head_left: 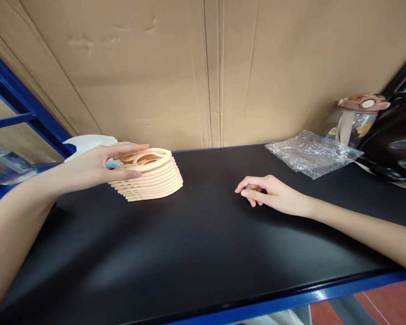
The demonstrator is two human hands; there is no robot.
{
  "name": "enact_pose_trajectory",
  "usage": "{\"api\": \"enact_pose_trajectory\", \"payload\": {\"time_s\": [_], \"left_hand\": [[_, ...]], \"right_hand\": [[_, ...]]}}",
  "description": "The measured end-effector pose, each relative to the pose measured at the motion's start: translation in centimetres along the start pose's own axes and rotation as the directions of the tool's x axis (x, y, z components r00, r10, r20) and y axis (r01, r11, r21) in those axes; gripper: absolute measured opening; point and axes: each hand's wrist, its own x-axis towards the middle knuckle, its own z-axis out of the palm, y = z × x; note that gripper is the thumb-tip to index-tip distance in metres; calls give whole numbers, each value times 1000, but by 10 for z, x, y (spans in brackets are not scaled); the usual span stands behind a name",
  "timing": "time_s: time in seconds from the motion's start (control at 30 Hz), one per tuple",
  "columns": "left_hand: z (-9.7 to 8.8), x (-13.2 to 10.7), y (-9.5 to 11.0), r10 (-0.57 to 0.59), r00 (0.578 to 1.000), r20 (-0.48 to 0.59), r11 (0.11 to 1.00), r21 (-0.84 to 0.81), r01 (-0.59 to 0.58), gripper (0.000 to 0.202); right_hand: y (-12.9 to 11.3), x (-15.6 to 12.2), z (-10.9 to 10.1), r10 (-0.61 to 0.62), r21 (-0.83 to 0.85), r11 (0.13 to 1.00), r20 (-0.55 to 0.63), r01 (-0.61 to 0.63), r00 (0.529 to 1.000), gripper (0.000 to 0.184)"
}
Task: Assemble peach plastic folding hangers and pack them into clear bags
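Observation:
A stack of peach-coloured flat plastic pieces (155, 183) with oval openings stands on the left of the black tabletop (189, 253). My left hand (98, 164) reaches over its left end, thumb on the near edge and fingers along the far edge of the uppermost pieces. The far fingers are partly hidden, and the hand covers the stack's left end. To the right, my right hand (269, 194) hovers low over or rests on the tabletop; I cannot tell which. Its fingers are loosely curled and apart, with nothing in them.
A clear plastic bag (313, 153) lies at the back right, before a bottle with a brown lid (362, 113) and a shiny black item (392, 140). White paper (88, 143) and a clear container (6, 162) are at the left. Cardboard (138, 67) walls the back.

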Motion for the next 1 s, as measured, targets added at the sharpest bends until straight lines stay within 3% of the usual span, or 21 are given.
{"api": "enact_pose_trajectory", "payload": {"time_s": [0.6,0.8,1.0], "left_hand": [[5,2,-3,106,994,38,994,-11,-106,68],[-1,1,-5,-15,999,38,1000,5,15,83],[-3,0,-7,-48,998,46,999,1,48,84]], "right_hand": [[-1,-1,-2,-31,-22,999,31,32,999,35],[-2,-1,-2,-37,-32,999,34,39,999,35],[-1,-1,-2,-37,-29,999,43,38,998,35]]}}
